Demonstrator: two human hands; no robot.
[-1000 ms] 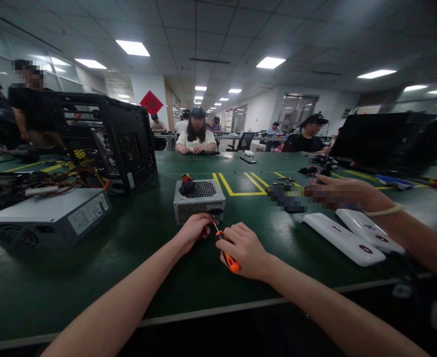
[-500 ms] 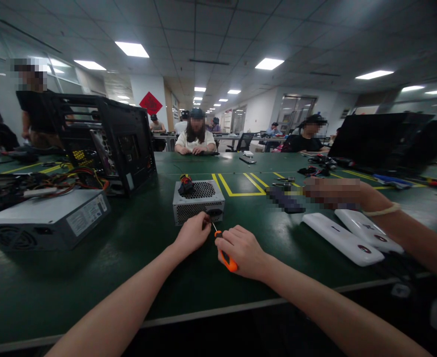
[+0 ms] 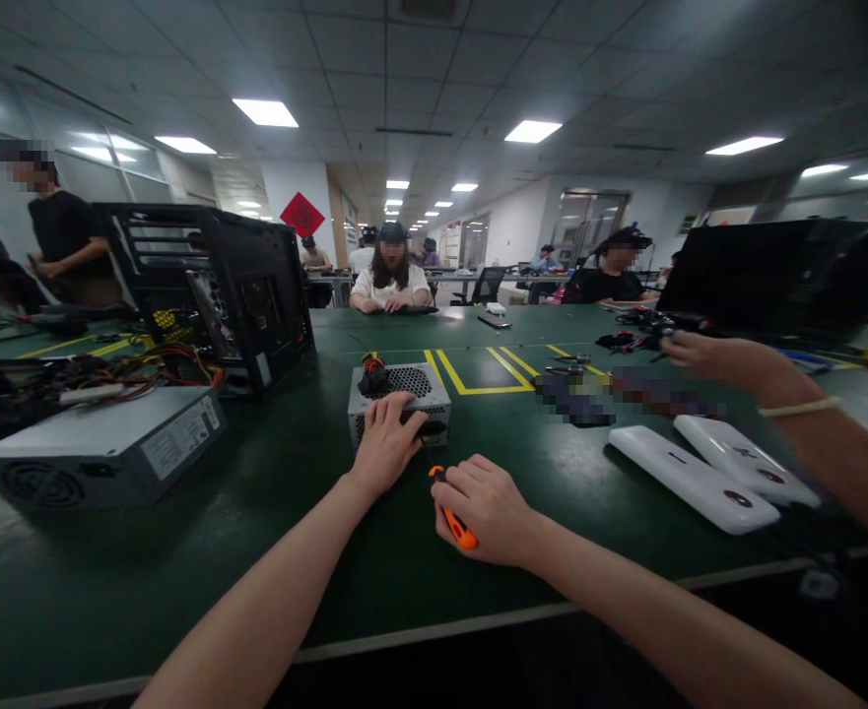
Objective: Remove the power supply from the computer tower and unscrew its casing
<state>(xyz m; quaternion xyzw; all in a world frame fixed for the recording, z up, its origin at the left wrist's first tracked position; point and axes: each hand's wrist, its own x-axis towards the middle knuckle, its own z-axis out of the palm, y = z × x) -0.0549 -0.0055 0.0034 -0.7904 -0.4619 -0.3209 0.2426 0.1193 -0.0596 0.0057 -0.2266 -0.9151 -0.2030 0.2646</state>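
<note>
A small silver computer power supply unit (image 3: pixel 420 382) with a perforated case and a bundle of cables (image 3: pixel 372 374) on top stands on the green table in front of me. My left hand (image 3: pixel 381 445) is closed over its near side, fingers on the upper edge and thumb near the dark socket (image 3: pixel 432 428). My right hand (image 3: pixel 487 504) grips the orange-and-black handle of a screwdriver (image 3: pixel 461 532). The thin shaft points at the unit's front, close to my left thumb. Whether its tip touches a screw is too small to tell.
At left lie a larger power supply (image 3: pixel 94 433) and a black computer case (image 3: pixel 248 295). Two white devices (image 3: pixel 689 478) lie at right. A co-worker's hand (image 3: pixel 729 364) reaches in above them, near cables and small tools. Another person (image 3: pixel 391 281) sits across the table.
My left hand has moved from the unit's lower front up onto its top edge, fingers spreading over it. The screwdriver stays in my right hand. The co-worker's hand has moved away from me.
</note>
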